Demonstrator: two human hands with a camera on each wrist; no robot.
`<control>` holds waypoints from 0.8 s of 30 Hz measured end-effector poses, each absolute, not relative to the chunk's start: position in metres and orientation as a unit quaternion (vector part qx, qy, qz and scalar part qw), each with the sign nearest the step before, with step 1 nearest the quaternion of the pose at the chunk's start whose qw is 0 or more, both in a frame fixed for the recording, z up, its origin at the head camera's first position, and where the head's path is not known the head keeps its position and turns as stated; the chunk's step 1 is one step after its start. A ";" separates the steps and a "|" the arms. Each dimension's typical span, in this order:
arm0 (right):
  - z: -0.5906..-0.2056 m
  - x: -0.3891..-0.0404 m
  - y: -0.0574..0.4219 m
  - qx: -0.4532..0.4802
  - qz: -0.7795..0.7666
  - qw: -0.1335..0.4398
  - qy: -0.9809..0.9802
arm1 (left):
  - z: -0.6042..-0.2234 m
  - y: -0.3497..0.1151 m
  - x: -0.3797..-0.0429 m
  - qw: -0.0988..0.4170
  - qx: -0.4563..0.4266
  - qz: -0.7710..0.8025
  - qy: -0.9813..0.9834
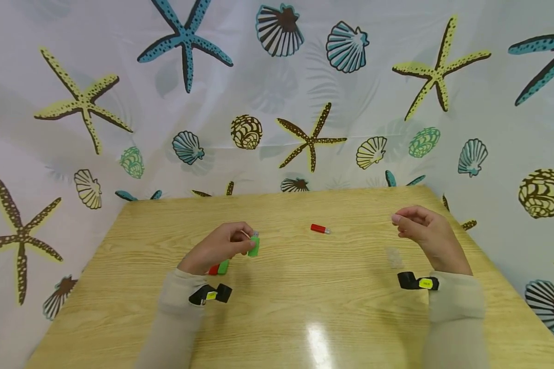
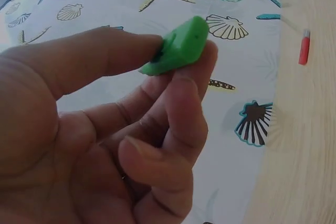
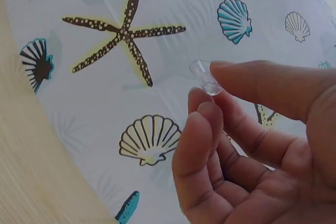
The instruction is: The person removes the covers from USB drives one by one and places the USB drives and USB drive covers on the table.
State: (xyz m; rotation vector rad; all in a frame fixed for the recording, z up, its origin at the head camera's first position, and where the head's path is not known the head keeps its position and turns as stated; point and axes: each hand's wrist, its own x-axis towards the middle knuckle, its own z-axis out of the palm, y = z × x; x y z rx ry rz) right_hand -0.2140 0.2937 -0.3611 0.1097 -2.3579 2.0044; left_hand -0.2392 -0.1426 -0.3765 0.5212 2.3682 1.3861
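Observation:
Thumb and fingers of my left hand (image 1: 223,246) pinch a green USB flash drive (image 1: 254,248) above the table, its bare metal plug pointing up in the head view. In the left wrist view the rounded end of the green drive (image 2: 189,43) faces the camera. My right hand (image 1: 424,236), raised over the table's right side, holds a small clear plastic cap (image 3: 205,78) between thumb and index finger. On the table between the hands lies a red USB flash drive (image 1: 318,228), metal plug to the right.
Beside the left wrist lie a red piece (image 1: 214,269) and a green piece (image 1: 223,267), partly hidden by the hand. Clear plastic pieces (image 1: 394,258) lie left of the right wrist. A curtain (image 1: 258,92) printed with starfish and shells hangs behind the wooden table (image 1: 281,318).

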 end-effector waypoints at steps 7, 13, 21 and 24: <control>-0.376 -0.220 0.315 -0.007 0.638 -0.011 -0.770 | -0.385 -0.151 -0.240 0.168 0.155 0.473 0.851; -0.389 -0.223 0.327 -0.036 0.549 -0.039 -0.834 | -0.397 -0.156 -0.243 0.170 0.139 0.455 0.863; -0.405 -0.226 0.339 -0.087 0.502 -0.088 -0.856 | -0.412 -0.159 -0.249 0.176 0.134 0.382 0.898; -0.410 -0.227 0.341 -0.098 0.499 -0.098 -0.856 | -0.416 -0.160 -0.250 0.173 0.130 0.347 0.912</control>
